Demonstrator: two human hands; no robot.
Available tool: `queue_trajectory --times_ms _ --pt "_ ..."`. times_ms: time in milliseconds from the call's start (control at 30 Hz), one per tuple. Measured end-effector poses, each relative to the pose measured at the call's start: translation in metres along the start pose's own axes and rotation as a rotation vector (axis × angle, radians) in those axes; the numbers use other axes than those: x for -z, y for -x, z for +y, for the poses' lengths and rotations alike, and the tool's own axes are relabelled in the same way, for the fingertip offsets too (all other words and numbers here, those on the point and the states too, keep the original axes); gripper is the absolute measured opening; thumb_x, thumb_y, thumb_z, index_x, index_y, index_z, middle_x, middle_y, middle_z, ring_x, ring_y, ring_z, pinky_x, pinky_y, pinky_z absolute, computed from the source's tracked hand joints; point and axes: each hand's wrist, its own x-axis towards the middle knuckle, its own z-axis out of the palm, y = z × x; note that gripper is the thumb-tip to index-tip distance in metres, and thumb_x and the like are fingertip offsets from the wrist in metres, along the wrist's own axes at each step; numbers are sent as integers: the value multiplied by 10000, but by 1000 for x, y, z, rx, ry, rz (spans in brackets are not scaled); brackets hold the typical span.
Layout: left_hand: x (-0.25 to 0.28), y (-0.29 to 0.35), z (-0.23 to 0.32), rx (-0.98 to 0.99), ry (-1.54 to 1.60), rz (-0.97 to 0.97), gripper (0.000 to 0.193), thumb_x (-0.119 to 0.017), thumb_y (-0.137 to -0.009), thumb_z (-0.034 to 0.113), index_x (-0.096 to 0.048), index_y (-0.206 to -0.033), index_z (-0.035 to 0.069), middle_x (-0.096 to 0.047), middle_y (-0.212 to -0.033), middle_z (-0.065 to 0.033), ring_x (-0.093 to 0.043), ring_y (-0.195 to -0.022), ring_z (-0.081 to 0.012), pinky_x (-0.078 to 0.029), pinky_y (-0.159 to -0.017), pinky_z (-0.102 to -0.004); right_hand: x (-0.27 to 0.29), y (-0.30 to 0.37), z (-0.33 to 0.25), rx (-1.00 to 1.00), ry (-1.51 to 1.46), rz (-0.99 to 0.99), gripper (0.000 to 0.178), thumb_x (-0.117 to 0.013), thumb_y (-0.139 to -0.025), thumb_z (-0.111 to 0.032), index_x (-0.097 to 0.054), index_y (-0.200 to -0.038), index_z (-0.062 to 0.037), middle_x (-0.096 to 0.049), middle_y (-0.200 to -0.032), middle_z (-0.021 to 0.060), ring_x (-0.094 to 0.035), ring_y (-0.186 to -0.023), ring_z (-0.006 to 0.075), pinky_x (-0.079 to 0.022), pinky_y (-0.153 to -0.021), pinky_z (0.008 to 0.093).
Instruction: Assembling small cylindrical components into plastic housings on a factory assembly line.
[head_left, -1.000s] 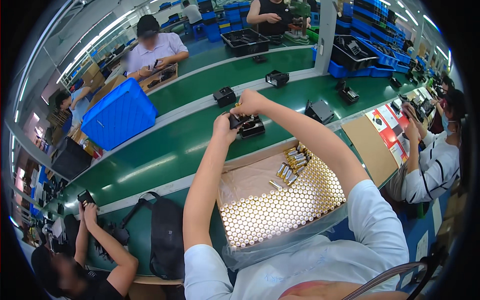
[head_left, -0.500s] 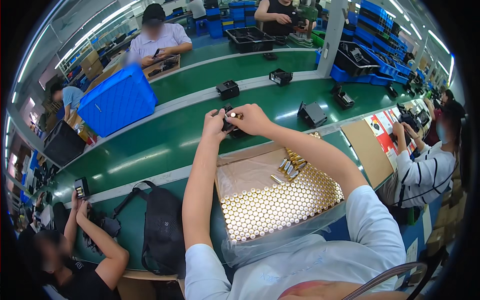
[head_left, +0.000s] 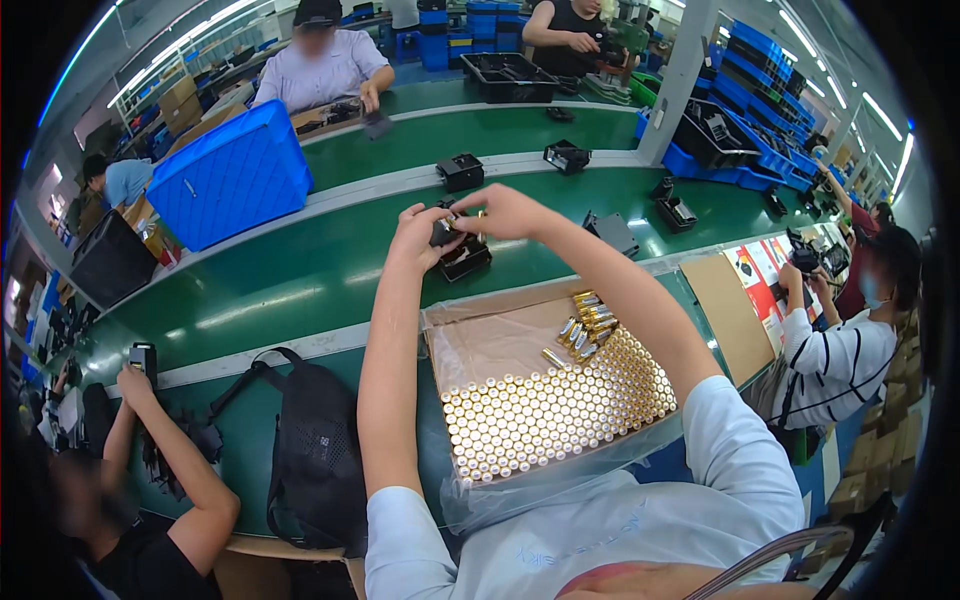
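Note:
My left hand (head_left: 422,232) and my right hand (head_left: 505,212) are stretched out over the green conveyor belt (head_left: 300,290), both gripping a small black device (head_left: 444,231). A second black holder (head_left: 467,258) lies on the belt just below my hands. Between my forearms sits a cardboard box (head_left: 490,345) lined with clear plastic, with several upright gold-capped batteries (head_left: 560,405) filling its near half. A few loose batteries (head_left: 585,320) lie flat near its far right corner.
More black devices (head_left: 461,171) ride the belt further along. A blue crate (head_left: 232,172) stands at far left, a black backpack (head_left: 315,450) lies to my left. Other people work across the belt, at lower left and at right (head_left: 840,350). Blue bins (head_left: 745,110) are stacked behind.
Both hands have stayed together on the black device above the belt. The view has shifted slightly, and the second black holder now shows just below my hands.

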Motion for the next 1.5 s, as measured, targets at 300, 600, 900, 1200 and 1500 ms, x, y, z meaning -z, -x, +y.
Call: queue_trajectory --times_ms 300,600,900,1200,1500 --pt "-6 16 11 -27 -168 -101 772 -649 -734 -112 -263 -1368 99 -452 -1212 -262 -594 -982 -371 -557 -798 -510 -8 -48 4 -35 166 177 444 -685 -814 -353 -701 -1079 4 -719 -844 108 -643 -718 213 -532 -716 320" --pt "1 0 11 -26 -314 -45 820 -683 -702 -129 -332 -1380 171 -496 -1221 -208 -597 -999 -335 -560 -731 -463 -14 -55 15 -435 -208 -44 569 -612 -882 -503 -605 -571 -27 -513 -485 40 -348 -345 141 -311 -346 274" --pt "15 13 30 -374 -1094 158 627 -680 -759 150 -396 -1290 -25 -631 -1043 -247 -664 -819 -310 -542 -743 -410 -11 1 -8 -120 139 -98 323 -688 -827 -344 -708 -707 -45 -595 -568 33 -449 -469 156 -413 -498 283" --pt "-16 46 47 -523 -2109 565 539 -575 -836 311 -499 -1257 -16 -600 -1165 -293 -631 -1053 -355 -497 -868 -465 32 135 -16 159 678 -622 227 -762 -686 -209 -730 -857 -63 -686 -770 107 -632 -723 299 -522 -644 392" --pt "-104 -35 -44 -215 -1679 -558 1016 -780 -687 564 -409 -1403 -53 -562 -1310 -234 -602 -1139 -348 -462 -1010 -412 3 136 0 204 731 -732 269 -821 -601 -144 -742 -838 -46 -685 -821 128 -645 -689 316 -533 -594 413"
